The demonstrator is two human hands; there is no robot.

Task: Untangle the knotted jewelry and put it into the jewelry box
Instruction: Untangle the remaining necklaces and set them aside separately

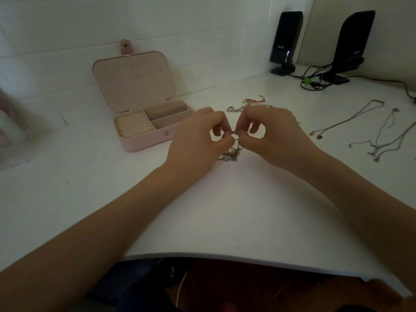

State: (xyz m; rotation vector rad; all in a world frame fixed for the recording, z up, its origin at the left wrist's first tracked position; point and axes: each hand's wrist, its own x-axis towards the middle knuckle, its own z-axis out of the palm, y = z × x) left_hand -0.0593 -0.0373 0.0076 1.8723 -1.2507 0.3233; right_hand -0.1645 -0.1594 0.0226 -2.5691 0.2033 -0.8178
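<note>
Hands: left hand (198, 134) and right hand (272, 131), both bare, no rings visible
Forearms: bare, no sleeves, no wristwear
Lap: dark clothing

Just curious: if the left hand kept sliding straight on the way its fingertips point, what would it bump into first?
Most likely the right hand: the left hand points rightward at it, both pinching the tangled chain with almost no gap between fingertips. Depth looks about equal, though one view can't confirm.
</note>
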